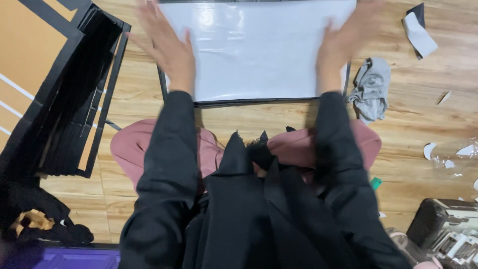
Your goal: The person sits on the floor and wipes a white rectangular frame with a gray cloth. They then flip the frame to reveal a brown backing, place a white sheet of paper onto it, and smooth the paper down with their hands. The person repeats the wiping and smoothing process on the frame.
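A large white glossy sheet (256, 50) lies on a black-edged board (259, 101) on the wooden floor in front of my knees. My left hand (164, 47) rests flat on the sheet's left side, fingers spread. My right hand (343, 40) lies flat on the right side, fingers also apart. Both hands are blurred. Neither hand grips anything. My black sleeves and pink trousers fill the lower middle of the view.
A stack of black frames or boards (74, 94) leans at the left. A crumpled grey cloth (372, 87) lies right of the board. Paper scraps (418, 32) and clear plastic (455, 157) sit at right; a dark case (448, 231) is at bottom right.
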